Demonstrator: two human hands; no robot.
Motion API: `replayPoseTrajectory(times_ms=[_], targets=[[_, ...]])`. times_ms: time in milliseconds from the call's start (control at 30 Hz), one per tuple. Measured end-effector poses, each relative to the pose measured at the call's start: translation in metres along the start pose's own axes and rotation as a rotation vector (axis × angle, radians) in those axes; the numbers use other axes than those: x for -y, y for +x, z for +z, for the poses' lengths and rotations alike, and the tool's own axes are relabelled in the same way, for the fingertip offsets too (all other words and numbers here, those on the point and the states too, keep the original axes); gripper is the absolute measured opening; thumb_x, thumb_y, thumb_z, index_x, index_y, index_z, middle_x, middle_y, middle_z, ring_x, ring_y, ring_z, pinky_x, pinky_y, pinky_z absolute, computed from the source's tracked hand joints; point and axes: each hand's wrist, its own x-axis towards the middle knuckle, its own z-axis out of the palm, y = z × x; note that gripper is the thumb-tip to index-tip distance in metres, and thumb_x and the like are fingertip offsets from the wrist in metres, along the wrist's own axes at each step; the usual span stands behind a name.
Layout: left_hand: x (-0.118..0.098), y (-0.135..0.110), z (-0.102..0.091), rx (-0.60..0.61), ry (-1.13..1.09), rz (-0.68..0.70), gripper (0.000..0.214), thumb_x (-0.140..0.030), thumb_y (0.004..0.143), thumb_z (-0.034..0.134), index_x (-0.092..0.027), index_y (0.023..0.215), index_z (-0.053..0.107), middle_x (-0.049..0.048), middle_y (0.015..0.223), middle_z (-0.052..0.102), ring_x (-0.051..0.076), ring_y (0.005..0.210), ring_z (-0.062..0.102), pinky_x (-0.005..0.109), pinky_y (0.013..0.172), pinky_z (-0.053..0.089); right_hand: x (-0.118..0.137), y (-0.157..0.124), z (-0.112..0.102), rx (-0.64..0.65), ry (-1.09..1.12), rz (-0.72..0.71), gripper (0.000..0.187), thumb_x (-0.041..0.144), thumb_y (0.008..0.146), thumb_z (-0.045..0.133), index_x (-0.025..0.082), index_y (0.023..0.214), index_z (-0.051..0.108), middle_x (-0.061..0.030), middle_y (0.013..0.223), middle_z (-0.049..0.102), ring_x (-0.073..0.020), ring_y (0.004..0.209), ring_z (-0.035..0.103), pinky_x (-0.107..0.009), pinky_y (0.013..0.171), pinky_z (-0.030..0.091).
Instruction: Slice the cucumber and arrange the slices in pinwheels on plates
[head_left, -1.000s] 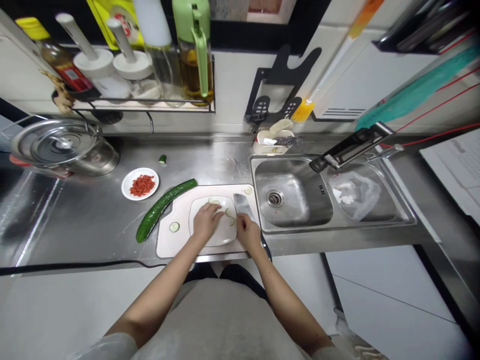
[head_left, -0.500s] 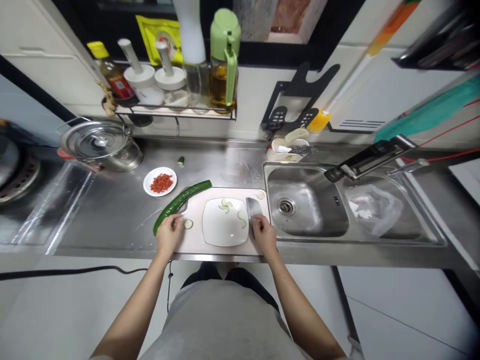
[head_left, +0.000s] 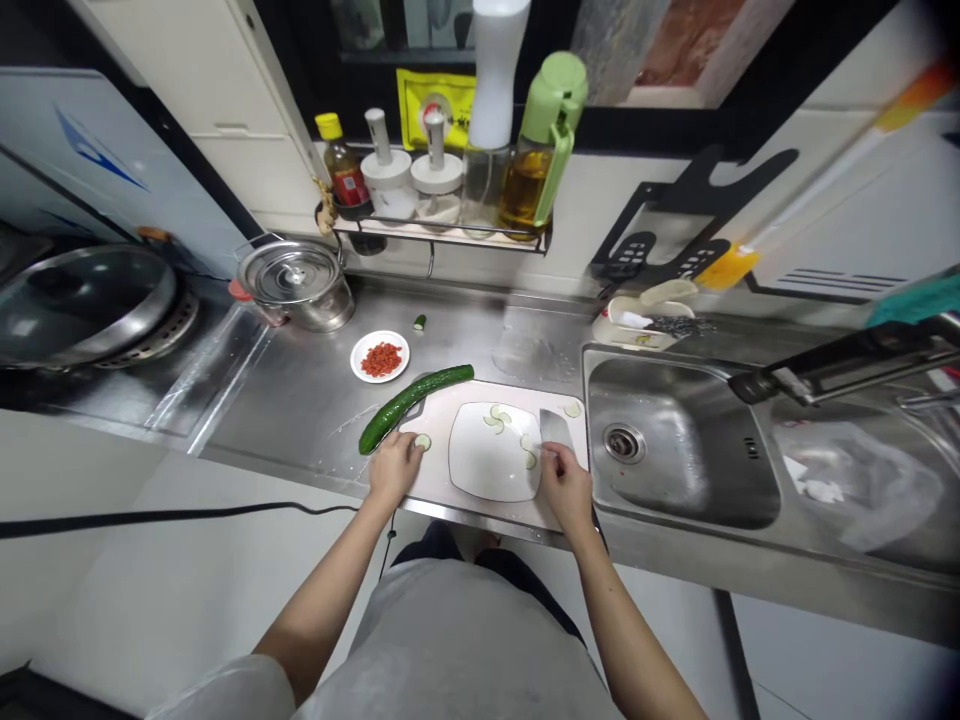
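My left hand (head_left: pixel 395 467) is at the left end of the pale cutting board (head_left: pixel 431 482), its thumb and fingertips closed at the edge of a round cucumber slice (head_left: pixel 424 441). Just behind it a long green cucumber (head_left: pixel 416 397) lies slantwise, partly over the board. A white square plate (head_left: pixel 480 475) on the board bears several thin curved cucumber pieces (head_left: pixel 496 418). To the right of the plate, my right hand (head_left: pixel 568 487) is closed on a knife (head_left: pixel 556 428), its blade flat over the board and its handle mostly hidden. Another pale slice (head_left: pixel 573 409) lies in the board's far right corner.
Behind the cucumber are a small white plate (head_left: pixel 357 367) of chopped red bits and a cucumber end (head_left: pixel 419 322). A lidded steel pot (head_left: pixel 300 285) stands left. The sink (head_left: pixel 675 440) adjoins the board on the right. Bottles and jars stand on a wall rack (head_left: pixel 450 233).
The view has swung left, so the scene sits farther right. My left fingertips have come onto the round slice beside them. The knife stays in my right hand.
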Motion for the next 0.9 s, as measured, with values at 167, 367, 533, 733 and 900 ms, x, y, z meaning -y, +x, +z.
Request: replayPoseTrajectory(times_ms=[167,367,533,733,900], targets=[[-0.002,-0.003,0.004,-0.088,-0.057,0.03,0.02,-0.028,0.085,0.057,-0.024,0.102,0.068,0.0061,0.103,0.065,0.019,0.097,0.058,0.027,0.077,0.043,0.007,-0.003,0.005,0.025,0.025,-0.028,0.045,0.049,0.089,0.039,0.016,0.101,0.066,0.0018,0.055,0.05,-0.0145,0.053,0.048,-0.025,0.057,0.036],[-0.007,-0.001,-0.001,-0.088,-0.359,-0.005,0.009,-0.027,0.081,0.06,-0.02,0.085,0.066,0.0007,0.083,0.066,0.012,0.068,0.055,0.023,0.068,0.043,0.039,-0.01,0.014,0.139,0.071,-0.079,0.04,0.045,0.09,0.039,0.017,0.102,0.065,0.004,0.053,0.045,-0.013,0.051,0.045,-0.024,0.055,0.035],[-0.031,-0.007,-0.025,0.028,-0.662,0.065,0.022,-0.039,0.078,0.064,-0.018,0.084,0.066,-0.0008,0.072,0.062,0.009,0.06,0.049,0.021,0.058,0.039,0.08,-0.014,0.023,0.291,0.135,-0.228,0.034,0.038,0.09,0.045,0.019,0.112,0.062,-0.0021,0.077,0.061,-0.0145,0.068,0.054,-0.026,0.067,0.042],[-0.063,-0.017,-0.041,0.13,-0.858,0.126,0.026,-0.041,0.073,0.068,-0.017,0.083,0.065,-0.0019,0.07,0.059,0.007,0.057,0.045,0.02,0.054,0.035,0.1,-0.008,0.025,0.31,0.171,-0.424,0.022,0.032,0.092,0.046,0.021,0.094,0.064,-0.006,0.092,0.063,-0.0197,0.089,0.053,-0.033,0.081,0.042],[-0.074,-0.021,-0.041,0.27,-1.144,-0.154,0.04,-0.05,0.067,0.073,-0.017,0.085,0.059,-0.0017,0.072,0.057,0.005,0.054,0.044,0.016,0.047,0.03,0.094,-0.007,0.015,0.252,0.215,-0.48,0.02,0.031,0.094,0.046,0.022,0.088,0.062,-0.0045,0.084,0.063,-0.0192,0.082,0.053,-0.033,0.076,0.042]])
